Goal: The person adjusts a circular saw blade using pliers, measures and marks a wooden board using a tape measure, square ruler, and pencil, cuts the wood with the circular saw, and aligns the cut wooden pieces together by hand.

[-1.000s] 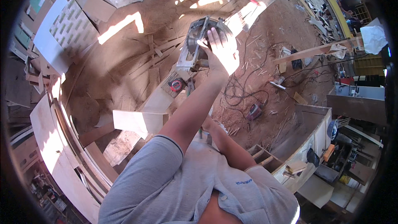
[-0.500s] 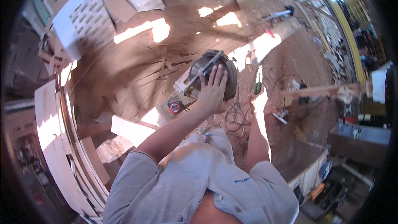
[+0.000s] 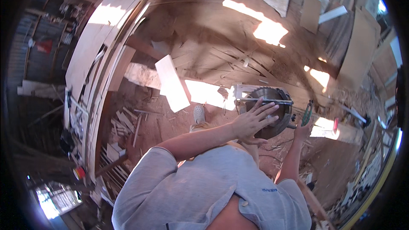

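Observation:
A circular saw (image 3: 283, 110) sits on a long plank right of the middle, its round toothed blade (image 3: 266, 93) uppermost. My left hand (image 3: 254, 122) lies on the flat of the blade with the fingers spread. Just to the right, my right hand (image 3: 303, 131) is closed around green-handled pliers (image 3: 306, 116), whose dark jaws point away from me. The pliers are close to the saw's right end. My palm hides part of the blade.
A pale board (image 3: 172, 83) lies across the plank on the left. Long sheets (image 3: 100, 30) are stacked along the far left, with offcuts (image 3: 124, 121) beside them. My shoe (image 3: 199, 114) is near the plank. More boards (image 3: 310, 12) lean at the back, and a red object (image 3: 335, 125) rests at right.
The view has swung round, so the saw and both hands now appear farther right. My left hand stays on the saw, and my right hand still holds the pliers, now nearer to it.

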`<move>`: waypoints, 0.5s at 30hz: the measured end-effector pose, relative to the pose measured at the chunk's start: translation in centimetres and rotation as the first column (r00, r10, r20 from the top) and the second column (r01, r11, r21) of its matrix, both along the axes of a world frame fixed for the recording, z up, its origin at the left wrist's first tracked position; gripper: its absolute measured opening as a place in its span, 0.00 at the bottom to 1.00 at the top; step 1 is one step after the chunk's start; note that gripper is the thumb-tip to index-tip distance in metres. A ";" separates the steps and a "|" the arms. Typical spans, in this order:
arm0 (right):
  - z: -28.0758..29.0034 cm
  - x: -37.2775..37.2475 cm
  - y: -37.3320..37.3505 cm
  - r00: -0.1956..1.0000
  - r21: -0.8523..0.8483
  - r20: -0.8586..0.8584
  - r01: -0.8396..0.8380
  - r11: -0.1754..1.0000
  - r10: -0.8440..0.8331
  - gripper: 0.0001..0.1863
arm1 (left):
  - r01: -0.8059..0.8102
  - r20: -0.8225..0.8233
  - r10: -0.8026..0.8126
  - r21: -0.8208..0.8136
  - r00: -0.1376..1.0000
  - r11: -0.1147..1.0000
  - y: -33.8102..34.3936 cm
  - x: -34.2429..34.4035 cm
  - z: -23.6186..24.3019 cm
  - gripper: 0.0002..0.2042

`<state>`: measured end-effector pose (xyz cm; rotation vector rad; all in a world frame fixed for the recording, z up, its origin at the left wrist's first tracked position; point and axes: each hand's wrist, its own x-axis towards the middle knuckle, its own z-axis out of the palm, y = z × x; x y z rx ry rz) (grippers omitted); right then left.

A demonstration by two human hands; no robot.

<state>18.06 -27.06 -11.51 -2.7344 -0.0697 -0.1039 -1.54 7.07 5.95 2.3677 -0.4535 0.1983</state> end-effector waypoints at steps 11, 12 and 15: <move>1.9 1.0 -0.3 0.994 -0.237 -0.090 0.033 0.971 -0.056 0.38 | -0.098 0.024 0.102 -0.121 0.995 0.988 -0.4 -0.6 0.3 0.42; 2.3 1.1 -0.3 0.993 -0.223 -0.092 0.050 0.973 -0.072 0.38 | -0.098 0.029 0.102 -0.126 0.994 0.987 -0.4 -0.6 0.3 0.43; 4.2 0.8 -0.2 0.999 -0.036 0.049 -0.012 0.999 0.014 0.36 | -0.092 0.042 0.100 -0.159 0.994 0.983 -0.4 -0.7 0.2 0.43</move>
